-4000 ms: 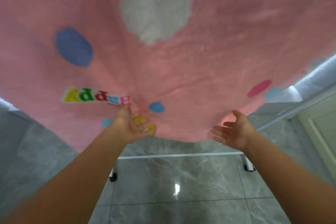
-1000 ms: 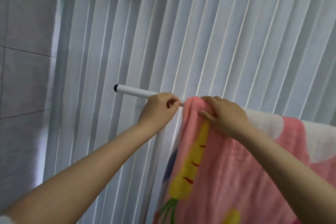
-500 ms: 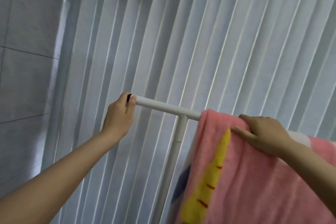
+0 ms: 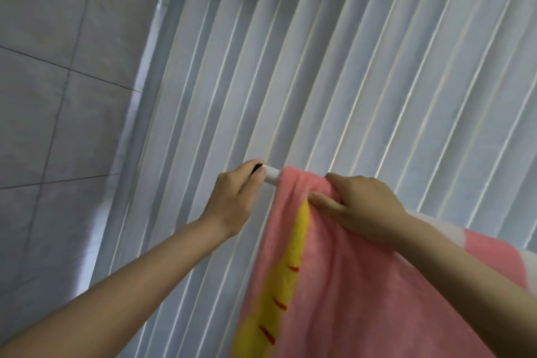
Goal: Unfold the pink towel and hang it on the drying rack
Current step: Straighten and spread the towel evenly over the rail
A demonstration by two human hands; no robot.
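Note:
The pink towel [image 4: 343, 285], printed with a yellow carrot shape, hangs over the drying rack's white top bar [image 4: 271, 177]. Only the bar's short left end with its black cap shows; the towel covers the rest of the bar and the upright post. My left hand [image 4: 235, 197] grips that bare end. My right hand [image 4: 360, 206] pinches the towel's top fold just right of its left edge, on the bar. The towel runs off to the right and bottom of the view.
White vertical blinds [image 4: 363, 67] fill the background right behind the rack. A grey tiled wall [image 4: 58, 96] stands to the left.
The towel's left edge has slid left along the bar, now covering the post and almost reaching my left hand. My right hand moved left with it. My left hand stays on the bar's end.

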